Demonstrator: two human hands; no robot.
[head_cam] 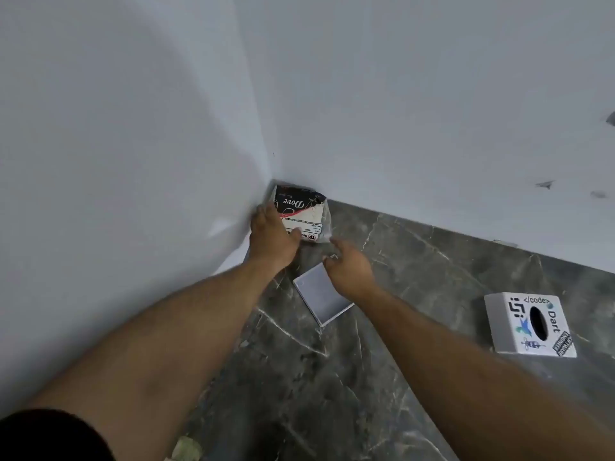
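Fingers [263,214] of the left hand [273,239] grip one Dove packet [299,207], right hand [349,264] fingers loosely spread above one white tray [321,294].

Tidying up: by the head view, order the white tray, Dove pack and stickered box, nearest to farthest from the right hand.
1. White tray, just under the right hand.
2. Dove pack, in the corner ahead.
3. Stickered box, far right.
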